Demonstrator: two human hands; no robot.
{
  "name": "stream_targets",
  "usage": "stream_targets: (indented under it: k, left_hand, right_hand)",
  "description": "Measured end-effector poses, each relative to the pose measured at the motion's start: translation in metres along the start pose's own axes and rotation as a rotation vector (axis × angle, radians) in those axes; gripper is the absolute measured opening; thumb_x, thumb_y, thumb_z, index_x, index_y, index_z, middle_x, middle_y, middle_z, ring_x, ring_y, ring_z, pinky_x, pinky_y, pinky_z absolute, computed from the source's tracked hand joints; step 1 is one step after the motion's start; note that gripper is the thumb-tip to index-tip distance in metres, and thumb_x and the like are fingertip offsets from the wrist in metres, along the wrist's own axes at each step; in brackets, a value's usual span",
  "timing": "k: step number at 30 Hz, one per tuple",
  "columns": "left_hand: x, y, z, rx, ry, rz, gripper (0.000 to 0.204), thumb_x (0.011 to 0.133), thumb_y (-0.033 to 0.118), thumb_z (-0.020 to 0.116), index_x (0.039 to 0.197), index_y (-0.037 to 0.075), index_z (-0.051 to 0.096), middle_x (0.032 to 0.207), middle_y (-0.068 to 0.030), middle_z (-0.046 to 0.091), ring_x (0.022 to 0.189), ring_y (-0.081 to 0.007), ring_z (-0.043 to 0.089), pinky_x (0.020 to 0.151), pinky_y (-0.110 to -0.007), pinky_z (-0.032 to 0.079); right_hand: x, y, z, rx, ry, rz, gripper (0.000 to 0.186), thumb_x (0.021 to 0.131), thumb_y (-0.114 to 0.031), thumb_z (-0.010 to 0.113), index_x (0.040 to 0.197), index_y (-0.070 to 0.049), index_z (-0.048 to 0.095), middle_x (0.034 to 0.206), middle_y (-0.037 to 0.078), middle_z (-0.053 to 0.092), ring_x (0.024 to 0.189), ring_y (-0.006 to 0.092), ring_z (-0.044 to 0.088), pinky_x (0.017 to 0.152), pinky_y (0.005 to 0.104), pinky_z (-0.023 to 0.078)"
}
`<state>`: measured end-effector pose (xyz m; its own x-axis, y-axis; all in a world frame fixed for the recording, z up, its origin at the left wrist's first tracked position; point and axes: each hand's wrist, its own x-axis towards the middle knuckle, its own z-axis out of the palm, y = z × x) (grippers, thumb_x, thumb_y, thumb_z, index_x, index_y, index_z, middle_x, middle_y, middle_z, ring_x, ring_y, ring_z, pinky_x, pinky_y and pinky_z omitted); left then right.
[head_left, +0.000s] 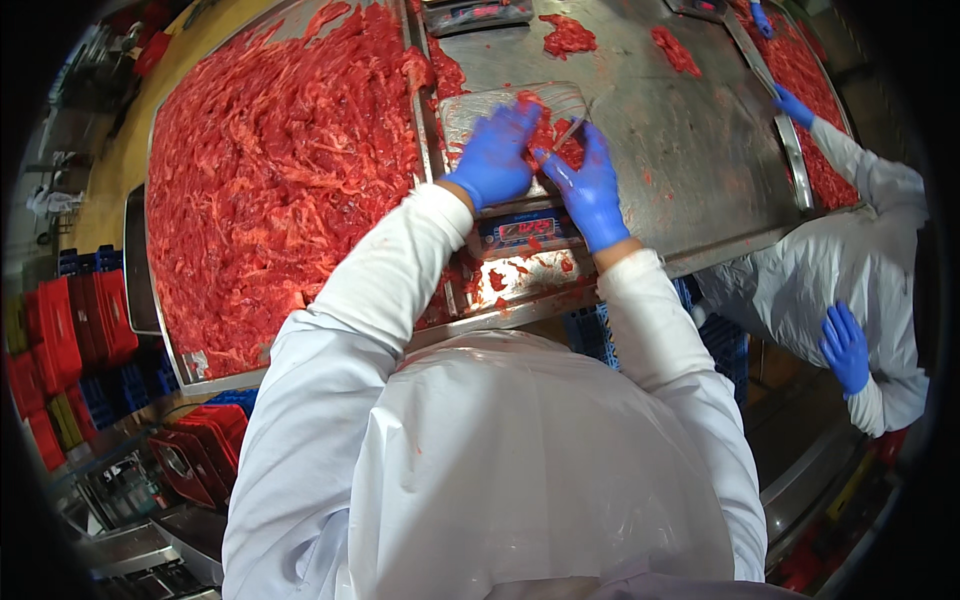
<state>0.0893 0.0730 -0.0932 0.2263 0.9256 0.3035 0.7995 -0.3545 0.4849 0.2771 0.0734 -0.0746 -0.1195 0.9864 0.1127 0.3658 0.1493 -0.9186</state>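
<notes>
A portion of raw red meat (541, 120) lies on the steel plate (468, 108) of a bench scale, between my two blue-gloved hands. My left hand (497, 155) is laid over the plate from the left. Its fingers are stretched out, with their tips at the meat. My right hand (588, 190) comes from the right, thumb and fingers on either side of the meat's right part, with a pale strip at the fingers. The scale's lit display (525, 231) shows just below my hands. Small meat scraps (497, 281) lie on the steel near it.
Left of the scale, a large steel tray (421, 120) is heaped with meat strips (290, 170). Two loose meat pieces (569, 36) (676, 50) lie on the steel table (690, 140). A co-worker in white (850, 260) stands at the right. Red crates (100, 315) are stacked at the left.
</notes>
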Motion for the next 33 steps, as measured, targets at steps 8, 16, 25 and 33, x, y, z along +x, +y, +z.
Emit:
stream_targets:
  k: [8,16,25,33]
  left_hand:
    - [-0.052,-0.001,-0.068,0.004,-0.089,-0.280,0.025,0.090,0.023,0.072,0.111,0.009,0.074,0.102,-0.0157,0.067,0.101,-0.0355,0.067,0.087,-0.045,0.054]
    - [-0.099,0.013,-0.067,0.043,-0.102,-0.266,0.016,0.089,0.023,0.072,0.094,0.008,0.070,0.093,-0.0157,0.064,0.091,-0.0383,0.064,0.078,-0.049,0.052]
    - [-0.203,-0.019,-0.088,0.035,-0.087,-0.606,0.023,0.086,0.022,0.074,0.106,0.010,0.073,0.107,-0.0154,0.065,0.101,-0.0371,0.066,0.087,-0.047,0.054]
    - [-0.182,0.000,-0.095,0.180,-0.161,-0.555,0.040,0.082,0.019,0.080,0.120,0.013,0.072,0.125,-0.0158,0.064,0.115,-0.0370,0.064,0.096,-0.047,0.055]
  right_hand:
    - [-0.053,-0.035,-0.019,0.246,-0.731,0.077,0.052,0.092,-0.021,0.081,0.134,-0.001,0.057,0.121,0.008,0.064,0.114,0.0163,0.062,0.101,0.0348,0.051]
    - [-0.054,-0.003,0.016,0.650,-0.743,0.607,0.030,0.104,-0.023,0.067,0.124,-0.001,0.064,0.100,0.004,0.070,0.085,0.0129,0.067,0.081,0.0299,0.057]
    - [-0.110,0.008,0.033,0.073,-1.051,-0.225,0.038,0.094,-0.022,0.074,0.125,-0.001,0.066,0.092,0.013,0.069,0.086,0.0300,0.069,0.079,0.0402,0.056]
    - [0.031,-0.023,0.037,-0.323,-0.401,-0.086,0.063,0.093,-0.031,0.076,0.147,-0.008,0.052,0.137,0.027,0.064,0.127,0.0411,0.063,0.108,0.0452,0.050]
